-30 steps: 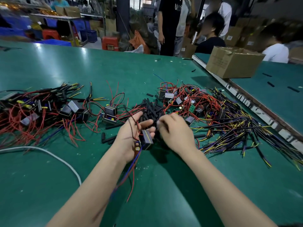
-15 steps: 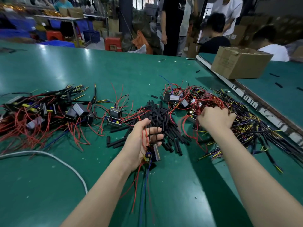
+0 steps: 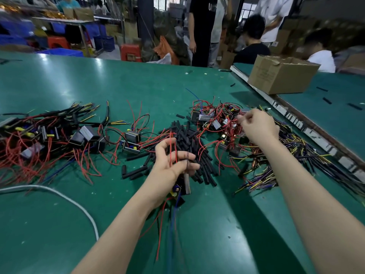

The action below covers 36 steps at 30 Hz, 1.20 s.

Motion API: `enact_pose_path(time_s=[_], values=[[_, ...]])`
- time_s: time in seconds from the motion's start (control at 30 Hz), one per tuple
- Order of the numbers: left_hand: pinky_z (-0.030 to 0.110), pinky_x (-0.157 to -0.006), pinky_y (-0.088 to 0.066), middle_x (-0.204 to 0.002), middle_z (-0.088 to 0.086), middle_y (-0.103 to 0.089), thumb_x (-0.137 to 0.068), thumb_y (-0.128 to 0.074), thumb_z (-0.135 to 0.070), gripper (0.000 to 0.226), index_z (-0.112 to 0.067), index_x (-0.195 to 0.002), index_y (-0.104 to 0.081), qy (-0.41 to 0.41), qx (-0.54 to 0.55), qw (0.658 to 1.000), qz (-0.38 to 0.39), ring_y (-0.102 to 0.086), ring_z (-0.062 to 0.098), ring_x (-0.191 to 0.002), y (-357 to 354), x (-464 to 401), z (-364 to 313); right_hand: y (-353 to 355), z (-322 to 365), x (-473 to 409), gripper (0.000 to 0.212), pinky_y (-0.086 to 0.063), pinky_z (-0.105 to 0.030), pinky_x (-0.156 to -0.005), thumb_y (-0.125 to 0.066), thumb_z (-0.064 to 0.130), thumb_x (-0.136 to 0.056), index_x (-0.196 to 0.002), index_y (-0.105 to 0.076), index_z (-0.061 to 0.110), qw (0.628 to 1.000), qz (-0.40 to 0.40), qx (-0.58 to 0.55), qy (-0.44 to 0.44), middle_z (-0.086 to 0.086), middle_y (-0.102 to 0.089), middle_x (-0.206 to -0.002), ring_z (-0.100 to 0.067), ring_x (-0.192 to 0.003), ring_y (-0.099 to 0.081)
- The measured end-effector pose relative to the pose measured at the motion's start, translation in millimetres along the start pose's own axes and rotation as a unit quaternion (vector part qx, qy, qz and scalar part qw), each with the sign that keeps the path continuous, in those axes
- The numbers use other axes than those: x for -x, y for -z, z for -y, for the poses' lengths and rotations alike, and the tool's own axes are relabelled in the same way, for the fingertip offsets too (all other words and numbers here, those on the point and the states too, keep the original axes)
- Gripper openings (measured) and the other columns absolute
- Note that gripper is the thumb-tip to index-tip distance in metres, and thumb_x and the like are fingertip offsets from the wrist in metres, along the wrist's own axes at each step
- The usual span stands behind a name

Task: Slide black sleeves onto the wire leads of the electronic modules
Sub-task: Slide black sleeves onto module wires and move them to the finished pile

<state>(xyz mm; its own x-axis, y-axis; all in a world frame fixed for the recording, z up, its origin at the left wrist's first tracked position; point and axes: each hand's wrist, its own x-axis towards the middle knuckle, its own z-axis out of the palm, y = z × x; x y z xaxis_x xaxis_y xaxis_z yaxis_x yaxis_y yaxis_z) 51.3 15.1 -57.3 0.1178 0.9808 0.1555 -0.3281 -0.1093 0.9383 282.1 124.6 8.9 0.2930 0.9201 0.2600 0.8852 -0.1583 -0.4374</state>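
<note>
My left hand [image 3: 169,165] holds an electronic module [image 3: 182,187] low in the palm, its red and blue leads hanging toward me and red wires running up between the fingers. A heap of black sleeves [image 3: 189,147] lies just beyond that hand. My right hand [image 3: 256,127] is curled over the pile of red-wired modules [image 3: 213,121] on the right, pinching wires there. What exactly it pinches is hidden by the fingers.
More modules with red leads [image 3: 49,139] spread over the left of the green table [image 3: 138,86]. Sleeved yellow-tipped wires [image 3: 286,161] lie right. A white cable [image 3: 59,194] curves near left. A cardboard box [image 3: 280,76] sits on the neighbouring table. People stand and sit behind.
My right hand left the module at the left hand and reached right into the red-wired pile, then slightly farther back. My left hand kept its module and lifted a little.
</note>
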Motion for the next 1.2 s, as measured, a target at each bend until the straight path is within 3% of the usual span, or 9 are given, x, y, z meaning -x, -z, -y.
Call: enact_pose_path(time_s=[0.13,0.27,0.4,0.53,0.63,0.83,0.93,1.03,1.2], values=[[0.038,-0.058,-0.058,-0.086,0.005,-0.071,-0.099,-0.036,-0.001,0.037,-0.032,-0.118,-0.033,0.018,0.064,0.998,0.016,-0.069,0.025,-0.069,-5,4,-3,-24,3,10,0.059,-0.041,-0.046,-0.099,-0.035,0.067,-0.091,-0.114,-0.061,0.019,0.985,0.145,0.090,-0.028,-0.013,-0.063,-0.113,-0.033,-0.114,-0.050],[0.026,-0.044,-0.046,-0.087,0.007,-0.071,-0.098,-0.045,-0.022,0.026,-0.030,-0.121,-0.036,0.061,0.039,0.997,0.017,-0.062,0.021,-0.054,-3,8,-7,-45,16,23,0.049,-0.029,-0.047,-0.099,-0.048,0.064,-0.088,-0.118,-0.062,0.029,0.980,0.076,0.183,-0.004,-0.015,-0.044,-0.132,-0.035,-0.125,-0.032],[0.024,-0.041,-0.041,-0.080,0.007,-0.069,-0.088,-0.049,-0.035,0.029,-0.030,-0.115,-0.041,0.072,0.041,0.997,0.009,-0.055,0.018,-0.050,0,7,-8,-20,26,17,0.029,-0.037,-0.043,-0.093,-0.055,0.041,-0.090,-0.111,-0.064,0.024,0.989,0.009,-0.142,-0.029,-0.009,-0.056,-0.120,-0.027,-0.113,-0.045],[0.023,-0.041,-0.041,-0.075,0.005,-0.069,-0.094,-0.046,-0.030,0.019,-0.029,-0.112,-0.043,0.087,0.066,0.994,-0.006,-0.053,0.016,-0.048,-1,4,-9,43,28,18,0.021,-0.044,-0.025,-0.061,-0.040,0.021,-0.098,-0.091,-0.057,0.011,0.779,0.026,-0.626,-0.014,0.000,-0.065,-0.084,-0.013,-0.069,-0.061],[0.022,-0.041,-0.040,-0.072,0.005,-0.068,-0.096,-0.045,-0.027,0.016,-0.028,-0.111,-0.043,0.096,0.085,0.992,-0.020,-0.052,0.015,-0.046,-2,3,-11,83,24,19,0.034,-0.036,-0.020,-0.049,-0.039,0.021,-0.093,-0.062,-0.053,0.020,0.702,0.029,-0.712,-0.018,0.005,-0.057,-0.060,-0.012,-0.051,-0.053],[0.023,-0.040,-0.040,-0.072,0.004,-0.068,-0.092,-0.049,-0.027,0.022,-0.026,-0.114,-0.043,0.098,0.064,0.993,-0.014,-0.053,0.016,-0.047,-3,1,-14,95,18,36,0.018,-0.042,-0.018,-0.054,-0.046,0.005,-0.086,-0.084,-0.055,0.020,0.880,-0.024,-0.459,0.120,0.004,-0.059,-0.074,-0.004,-0.062,-0.058],[0.023,-0.040,-0.041,-0.073,0.004,-0.069,-0.078,-0.058,-0.033,0.041,-0.026,-0.116,-0.044,0.100,0.059,0.993,-0.006,-0.054,0.016,-0.047,-3,3,-14,94,20,47,0.027,-0.045,-0.014,-0.066,-0.049,0.006,-0.090,-0.092,-0.062,0.030,0.914,0.019,-0.348,0.208,0.009,-0.064,-0.089,0.012,-0.071,-0.057],[0.023,-0.042,-0.041,-0.075,0.004,-0.069,-0.073,-0.061,-0.032,0.046,-0.027,-0.116,-0.045,0.100,0.066,0.993,-0.009,-0.054,0.016,-0.048,-2,4,-13,89,20,47,0.026,-0.045,-0.023,-0.066,-0.049,0.022,-0.093,-0.097,-0.064,0.043,0.953,0.214,-0.096,0.189,0.019,-0.069,-0.084,0.012,-0.066,-0.057],[0.023,-0.042,-0.041,-0.075,0.004,-0.068,-0.072,-0.062,-0.030,0.046,-0.027,-0.115,-0.047,0.098,0.076,0.992,-0.019,-0.054,0.015,-0.049,0,5,-14,60,-7,37,0.025,-0.051,-0.034,-0.087,-0.051,0.029,-0.095,-0.106,-0.069,0.015,0.956,0.255,0.113,0.091,-0.008,-0.071,-0.101,-0.024,-0.095,-0.065]])
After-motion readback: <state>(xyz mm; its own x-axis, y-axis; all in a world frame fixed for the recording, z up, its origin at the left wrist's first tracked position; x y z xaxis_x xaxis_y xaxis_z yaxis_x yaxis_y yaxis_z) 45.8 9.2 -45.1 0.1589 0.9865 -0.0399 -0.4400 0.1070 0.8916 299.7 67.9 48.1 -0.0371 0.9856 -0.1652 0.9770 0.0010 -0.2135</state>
